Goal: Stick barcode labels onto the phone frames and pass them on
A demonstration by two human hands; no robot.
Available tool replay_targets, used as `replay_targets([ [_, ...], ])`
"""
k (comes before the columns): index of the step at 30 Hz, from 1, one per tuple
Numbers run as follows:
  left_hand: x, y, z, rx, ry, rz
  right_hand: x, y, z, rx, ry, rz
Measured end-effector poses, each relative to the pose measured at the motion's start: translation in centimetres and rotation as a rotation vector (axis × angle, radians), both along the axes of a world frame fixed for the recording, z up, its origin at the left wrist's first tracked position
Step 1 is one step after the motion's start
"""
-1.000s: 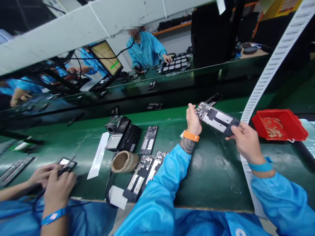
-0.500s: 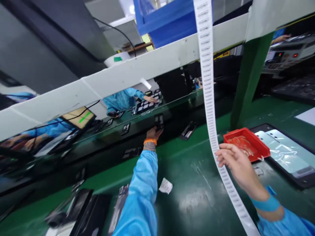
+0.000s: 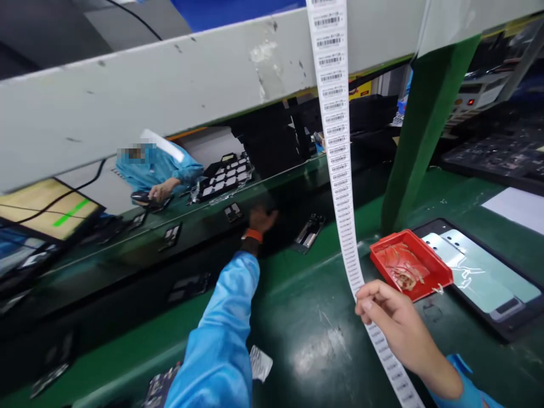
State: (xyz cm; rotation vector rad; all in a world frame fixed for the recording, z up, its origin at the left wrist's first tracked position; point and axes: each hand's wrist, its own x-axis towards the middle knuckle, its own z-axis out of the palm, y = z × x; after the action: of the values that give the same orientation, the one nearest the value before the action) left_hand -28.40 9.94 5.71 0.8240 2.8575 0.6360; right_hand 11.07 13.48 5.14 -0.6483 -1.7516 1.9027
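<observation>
Above the green worktop (image 3: 314, 345) hangs one strip of barcode labels (image 3: 338, 141), its print too small to read. The right hand (image 3: 391, 320) pinches it beside one red tray (image 3: 442, 277). The left hand (image 3: 261, 218) is outstretched far off, and its grip cannot be told.

The label strip (image 3: 340, 147) is white with repeating black barcodes. The small tray (image 3: 429, 272) is red, the bench top (image 3: 323, 317) glossy dark green. The sleeve (image 3: 221, 340) is bright blue, the wristband (image 3: 253, 234) orange. The monitor (image 3: 46, 207) shows tan with a green bar.
</observation>
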Motion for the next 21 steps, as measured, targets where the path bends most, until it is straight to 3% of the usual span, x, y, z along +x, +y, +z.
replay_targets([
  [4,6.8,4.7,-2.6,-0.217,-0.078,-0.196,-0.4,0.1,-0.4,0.065,0.006,0.003],
  [7,9.9,6.0,-1.7,-0.251,-0.082,-0.154,-0.8,0.3,-0.9,0.113,0.037,-0.004],
  [9,11.4,4.7,0.0,-0.222,-0.077,-0.135,-1.0,0.3,-1.4,0.146,0.058,-0.017],
  [13,17.5,-1.4,2.2,-0.064,-0.003,-0.198,-1.4,0.0,-2.4,0.228,0.114,-0.145],
  [15,22.0,-4.5,1.9,0.218,-0.042,-0.287,-1.5,-0.3,-2.7,0.248,0.162,-0.196],
  [18,28.3,-7.3,1.1,0.398,-0.053,-0.37,-1.4,-0.4,-2.7,0.271,0.215,-0.148],
  [21,31.0,-8.1,1.0,0.517,-0.089,-0.362,-1.2,0.1,-2.7,0.289,0.201,-0.134],
])
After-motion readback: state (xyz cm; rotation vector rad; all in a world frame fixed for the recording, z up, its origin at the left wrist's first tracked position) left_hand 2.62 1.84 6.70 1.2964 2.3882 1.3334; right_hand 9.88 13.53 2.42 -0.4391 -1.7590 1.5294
